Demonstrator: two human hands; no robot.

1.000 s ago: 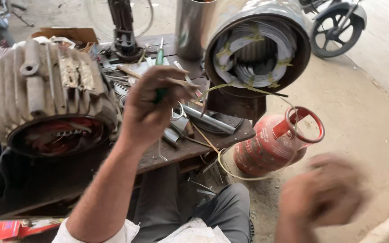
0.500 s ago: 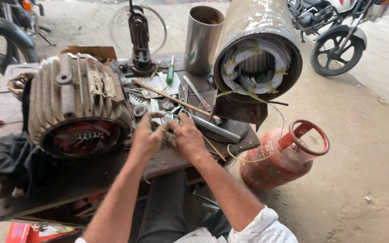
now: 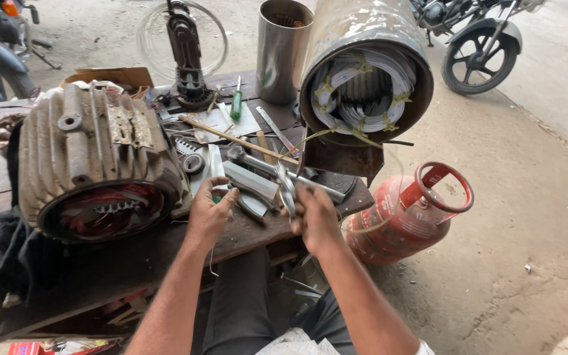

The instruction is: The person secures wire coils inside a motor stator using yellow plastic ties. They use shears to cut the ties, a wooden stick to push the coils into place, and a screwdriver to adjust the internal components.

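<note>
My left hand [image 3: 209,212] is closed at the front edge of the wooden workbench [image 3: 133,263], with a small green object [image 3: 217,198] showing between its fingers and a thin thread hanging below it. My right hand [image 3: 315,218] grips a slim metal plier-like tool [image 3: 288,189] that points up and away from me. Between the hands lie folded grey metal strips [image 3: 251,184] and a long wrench [image 3: 267,168]. The left hand is close to a big ribbed motor housing [image 3: 93,164] with reddish windings inside.
A steel stator cylinder [image 3: 363,79] with white windings lies at the bench's right end, with a steel tube [image 3: 284,49] behind it. A green-handled screwdriver [image 3: 236,105], a wooden stick [image 3: 238,139] and a winding stand [image 3: 189,66] are on the bench. A red gas cylinder [image 3: 405,220] and a motorbike wheel [image 3: 481,56] stand to the right.
My left hand came down from over the tools to the bench's front edge. My right hand rose from low on the right to the bench and now grips the metal tool.
</note>
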